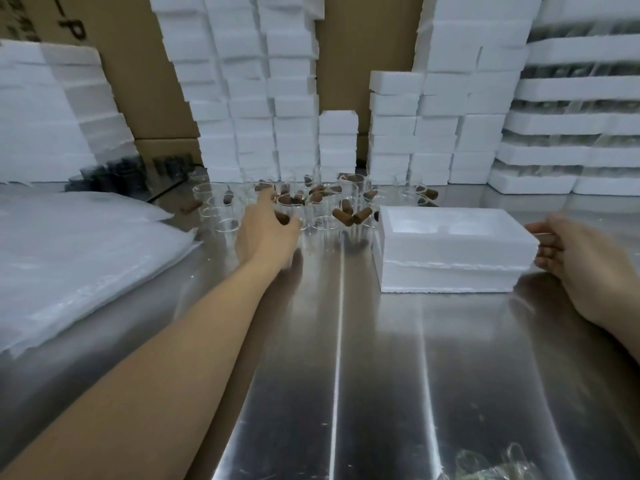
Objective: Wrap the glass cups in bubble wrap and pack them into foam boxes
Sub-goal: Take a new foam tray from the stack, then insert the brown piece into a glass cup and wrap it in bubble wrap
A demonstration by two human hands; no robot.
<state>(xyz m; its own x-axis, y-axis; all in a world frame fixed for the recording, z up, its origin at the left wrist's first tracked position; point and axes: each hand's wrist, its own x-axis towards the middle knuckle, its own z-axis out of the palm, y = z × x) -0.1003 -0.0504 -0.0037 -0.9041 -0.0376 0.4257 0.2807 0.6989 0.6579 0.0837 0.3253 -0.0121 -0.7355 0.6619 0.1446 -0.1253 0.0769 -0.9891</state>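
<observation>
Several clear glass cups (325, 226) with brown corks in them stand in a cluster at the middle of the steel table. My left hand (266, 230) reaches into the cluster and its fingers curl round one glass cup (292, 211). A closed white foam box (450, 251) sits to the right of the cups. My right hand (578, 261) is at the box's right end, fingers loosely bent and touching its side. A stack of bubble wrap sheets (79, 258) lies on the left of the table.
Tall stacks of white foam boxes (256, 98) line the back and right, with cardboard cartons (138, 64) behind. Dark cups (121, 174) stand at the back left. Loose corks (190, 206) lie near the glasses. Glassware (491, 462) shows at the bottom edge.
</observation>
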